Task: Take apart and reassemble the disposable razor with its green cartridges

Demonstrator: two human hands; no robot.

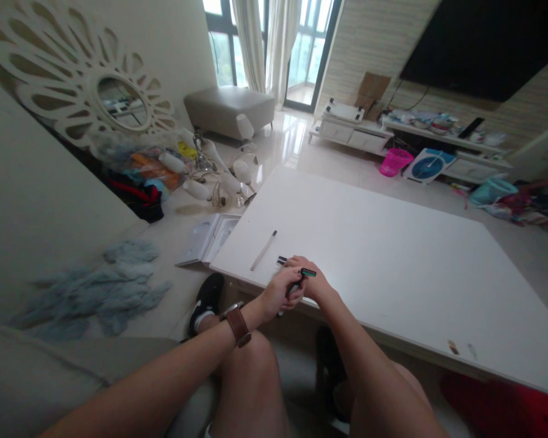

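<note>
My left hand (279,293), with a brown watch on its wrist, and my right hand (311,280) meet over the near edge of a white table (393,255). Both are closed together around a small dark object with a green tip (305,275). A tiny dark piece (281,260) lies on the table just beyond my fingers. A thin grey pen-like stick (263,250) rests on the table to the left of my hands.
An open white box (209,238) lies on the floor by the table's left corner. Lamp parts and clutter (210,170) sit beyond it. A pink basket (395,162) and a low TV cabinet (360,134) stand far back. My knees are under the table edge.
</note>
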